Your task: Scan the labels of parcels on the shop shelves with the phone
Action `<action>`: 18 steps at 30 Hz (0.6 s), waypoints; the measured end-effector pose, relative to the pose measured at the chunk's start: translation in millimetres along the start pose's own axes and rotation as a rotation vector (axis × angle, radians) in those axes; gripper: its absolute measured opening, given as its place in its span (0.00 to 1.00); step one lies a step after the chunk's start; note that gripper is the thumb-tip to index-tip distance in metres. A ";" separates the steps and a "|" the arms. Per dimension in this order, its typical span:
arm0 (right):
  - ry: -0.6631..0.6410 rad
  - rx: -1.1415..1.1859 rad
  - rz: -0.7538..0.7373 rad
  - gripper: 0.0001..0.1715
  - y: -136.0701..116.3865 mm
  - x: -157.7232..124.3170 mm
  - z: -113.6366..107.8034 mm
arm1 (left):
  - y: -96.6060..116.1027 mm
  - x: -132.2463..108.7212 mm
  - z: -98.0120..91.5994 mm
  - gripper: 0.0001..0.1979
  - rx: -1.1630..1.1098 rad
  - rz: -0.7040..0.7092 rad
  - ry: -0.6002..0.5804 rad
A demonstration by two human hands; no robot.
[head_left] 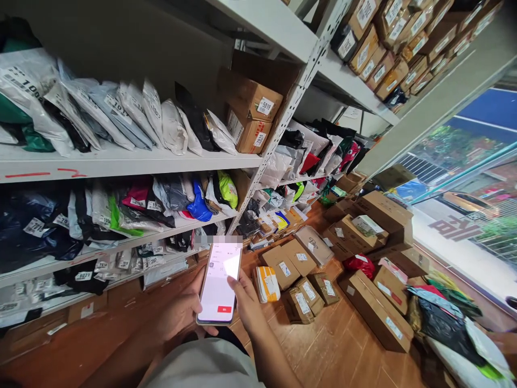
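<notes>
Pale trouser fabric [205,364] fills the bottom centre of the frame, closest to the lens. Just above it, two forearms rise toward a phone [220,283] held at lower centre.

Left hand [183,312]: cupped under and behind the phone's lower left edge, fingers wrapped round the back, clamped on the phone. Right hand [246,304]: fingers curled against the phone's right edge, thumb laid across the lit screen near its upper right. Also closed on the phone.

Phone: long axis runs nearly vertical in the frame, tilted slightly so the top end leans to the right. Top end points up and away, toward the shelving; bottom end points back toward the body. Screen faces the camera, bright, pale pink-white, with a small red button near the bottom. Text too small to read; upper strip blurred.

Surroundings: white metal shelving [121,161] fills the left half, several tiers. Middle tier at upper left carries grey and white poly mailer bags [121,113] leaning in a row, with two labelled cardboard boxes [252,116] at its right end. Lower tiers hold dark and coloured bags [169,202], including blue and yellow-green ones, each with numbered stickers.

Wooden floor [323,345] at lower right, strewn with cardboard parcels [377,310] of mixed sizes. A yellow-and-white packet [266,283] lies just right of the right hand. Black and green bags [444,318] heaped at far right beside a glass window [476,205].
</notes>
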State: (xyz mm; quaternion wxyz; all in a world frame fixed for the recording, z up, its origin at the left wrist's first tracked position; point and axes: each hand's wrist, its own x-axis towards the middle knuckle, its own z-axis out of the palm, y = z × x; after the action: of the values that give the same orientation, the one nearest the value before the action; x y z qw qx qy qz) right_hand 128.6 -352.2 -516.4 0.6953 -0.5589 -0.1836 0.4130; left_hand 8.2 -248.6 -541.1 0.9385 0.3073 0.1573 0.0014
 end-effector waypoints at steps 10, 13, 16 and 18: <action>-0.101 0.095 0.089 0.24 -4.5 30.3 -36.4 | 9.4 39.8 4.0 0.54 -0.013 0.001 0.051; -0.073 0.115 0.098 0.20 -5.6 51.6 -53.7 | 4.2 69.1 4.7 0.53 -0.058 0.055 0.039; -0.104 0.183 0.101 0.19 -6.1 76.7 -77.9 | -0.6 103.8 16.3 0.46 0.012 0.096 0.087; -0.119 0.245 0.156 0.20 -4.4 94.7 -98.4 | 0.2 126.7 28.5 0.38 0.226 0.098 0.222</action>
State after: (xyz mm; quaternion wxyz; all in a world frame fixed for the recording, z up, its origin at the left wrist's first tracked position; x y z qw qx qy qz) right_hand 256.7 -340.0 -562.1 0.7119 -0.4570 -0.1289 0.5174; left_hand 137.0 -252.2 -556.5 0.8736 0.4163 0.2438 0.0635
